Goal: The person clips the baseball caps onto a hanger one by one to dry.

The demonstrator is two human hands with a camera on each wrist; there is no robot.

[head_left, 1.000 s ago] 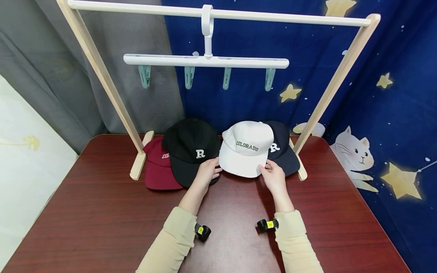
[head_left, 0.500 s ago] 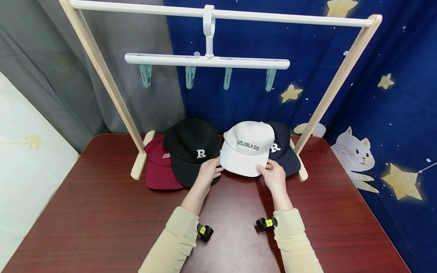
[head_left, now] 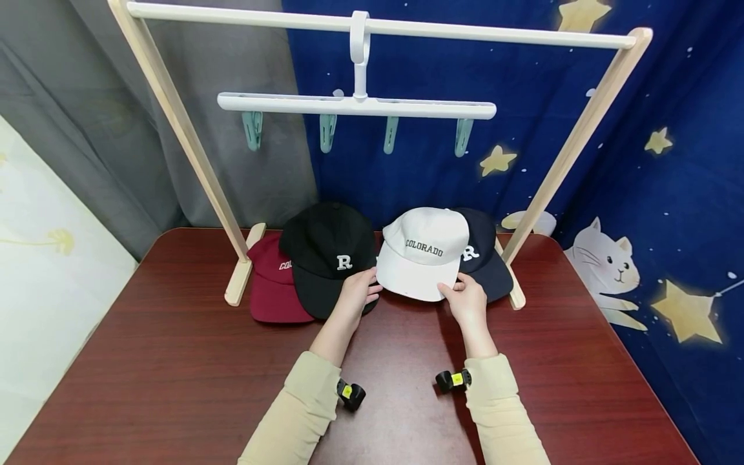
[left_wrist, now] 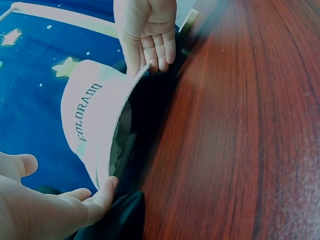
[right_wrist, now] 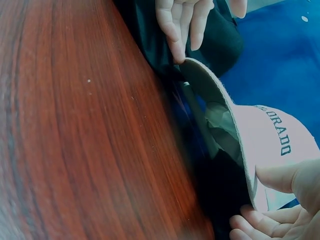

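Observation:
A white baseball cap (head_left: 420, 271) lettered COLORADO leans at the back of the table, overlapping a navy cap (head_left: 493, 274) marked R. My right hand (head_left: 468, 305) pinches the right side of its brim, thumb above and fingers beneath, as the right wrist view shows. At the brim's left corner, fingertips of my left hand (head_left: 353, 294) touch the edge; the left wrist view has its thumb standing apart. Both wrist views show the brim raised from the table, its underside in shadow. Left of it, a black cap (head_left: 316, 258) marked R partly covers a maroon cap (head_left: 273, 297).
Above the caps, a white hanger (head_left: 354, 105) with several teal clips (head_left: 327, 134) hangs from the bar of a wooden stand (head_left: 192, 142). The stand's feet flank the caps. The reddish-brown table (head_left: 174, 374) extends toward me; curtains (head_left: 401, 174) hang behind.
The head view has shifted slightly, so the scene sits a little further right. Both hands and the caps keep practically the same places relative to each other.

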